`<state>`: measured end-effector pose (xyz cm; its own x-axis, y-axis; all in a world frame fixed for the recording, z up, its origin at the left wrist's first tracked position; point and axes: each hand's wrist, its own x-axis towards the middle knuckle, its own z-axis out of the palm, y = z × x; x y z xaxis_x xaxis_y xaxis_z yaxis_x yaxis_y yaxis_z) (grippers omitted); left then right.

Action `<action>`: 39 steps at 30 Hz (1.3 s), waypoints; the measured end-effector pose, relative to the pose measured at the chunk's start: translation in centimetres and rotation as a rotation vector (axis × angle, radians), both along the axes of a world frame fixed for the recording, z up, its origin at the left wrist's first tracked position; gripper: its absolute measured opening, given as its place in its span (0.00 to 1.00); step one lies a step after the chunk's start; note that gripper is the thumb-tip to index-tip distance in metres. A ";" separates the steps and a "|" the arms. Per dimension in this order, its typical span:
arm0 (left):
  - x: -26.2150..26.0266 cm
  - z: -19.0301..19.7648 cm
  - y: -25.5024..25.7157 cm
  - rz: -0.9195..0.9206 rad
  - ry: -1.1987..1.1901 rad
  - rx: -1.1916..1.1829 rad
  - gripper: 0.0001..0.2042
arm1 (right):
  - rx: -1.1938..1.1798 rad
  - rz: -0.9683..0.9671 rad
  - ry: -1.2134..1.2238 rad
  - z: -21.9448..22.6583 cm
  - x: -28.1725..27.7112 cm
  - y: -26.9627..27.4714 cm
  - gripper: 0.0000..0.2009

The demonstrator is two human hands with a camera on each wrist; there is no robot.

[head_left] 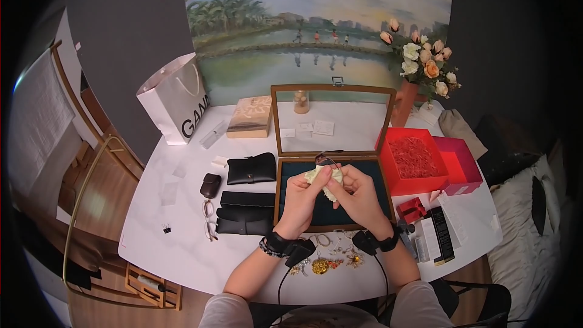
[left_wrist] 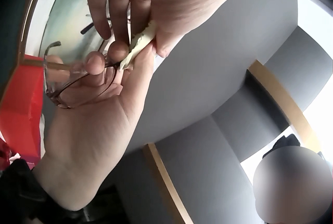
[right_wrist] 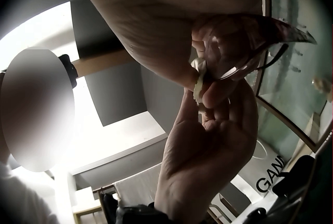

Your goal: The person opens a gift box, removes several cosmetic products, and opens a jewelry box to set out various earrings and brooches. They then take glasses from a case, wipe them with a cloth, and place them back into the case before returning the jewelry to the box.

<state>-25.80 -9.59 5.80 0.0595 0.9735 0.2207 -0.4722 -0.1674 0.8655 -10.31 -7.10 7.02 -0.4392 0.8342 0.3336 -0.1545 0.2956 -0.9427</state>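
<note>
Both hands meet over the open display box, holding a pair of eyeglasses wrapped partly in a pale yellow cloth. The left hand pinches the cloth with thumb and fingers. From the other side, the right hand grips the glasses and cloth, its fingers behind one lens in the left wrist view. One lens and a temple stick out from the grip; the cloth hides the other part. In the right wrist view, the lens looks reddish and clear beside the fingers.
Black glasses cases and another pair of glasses lie left of the box. Jewellery spreads in front. A red gift box stands right, a vase of flowers behind it. A paper bag stands back left.
</note>
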 end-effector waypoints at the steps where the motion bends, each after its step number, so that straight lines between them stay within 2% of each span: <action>1: 0.1 -0.2 0.2 0.039 0.000 0.003 0.17 | 0.014 -0.041 -0.020 -0.1 -0.3 -0.1 0.11; 5: 0.5 -0.2 0.4 0.086 -0.050 0.001 0.16 | 0.037 -0.092 0.020 -0.3 -0.3 0.1 0.11; 7: 0.5 -0.3 0.3 0.171 0.116 0.133 0.16 | 0.038 -0.118 0.056 0.2 -0.1 -0.1 0.11; 12: -0.1 -0.4 0.4 0.196 0.114 0.100 0.11 | 0.047 -0.191 0.098 1.1 -0.2 -0.8 0.11; 15: 0.1 -0.6 0.6 0.177 0.058 0.115 0.09 | 0.045 -0.222 0.013 1.0 0.1 -0.8 0.11; 17: 0.6 -0.2 0.4 0.066 -0.082 0.102 0.10 | 0.074 -0.255 -0.022 1.0 0.2 -0.7 0.11; 18: 0.7 -0.1 0.3 0.065 -0.082 0.103 0.10 | 0.075 -0.255 -0.021 0.9 0.2 -0.7 0.11; 20: 1.0 0.0 0.0 0.064 0.092 0.130 0.12 | 0.178 -0.318 -0.027 0.6 0.3 -0.5 0.12; 21: 0.8 0.0 0.1 0.064 0.092 0.131 0.12 | 0.178 -0.318 -0.026 0.5 0.4 -0.3 0.12; 23: 0.5 0.0 0.1 -0.061 0.117 0.050 0.13 | 0.168 -0.361 -0.105 0.3 0.7 -0.1 0.13; 27: 0.2 -0.4 0.6 -0.095 0.124 0.044 0.13 | 0.115 -0.331 -0.099 0.6 0.8 -0.3 0.12; 33: -0.6 -0.7 1.1 -0.008 0.102 0.106 0.12 | 0.101 -0.193 0.034 0.4 0.3 -0.1 0.10; 36: -0.6 -0.5 0.9 -0.001 0.046 0.064 0.13 | 0.109 -0.143 0.020 0.7 0.3 -0.2 0.11; 38: -0.6 -0.2 0.6 -0.091 -0.112 -0.016 0.14 | 0.141 -0.165 0.055 1.1 0.0 -0.4 0.10; 39: -0.6 -0.3 0.6 -0.091 -0.112 -0.017 0.14 | 0.141 -0.165 0.055 1.0 0.1 -0.3 0.10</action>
<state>-26.38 -9.02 5.53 0.1234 0.9689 0.2146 -0.5784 -0.1055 0.8089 -10.19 -7.40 8.05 -0.2781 0.8368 0.4716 -0.1432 0.4494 -0.8818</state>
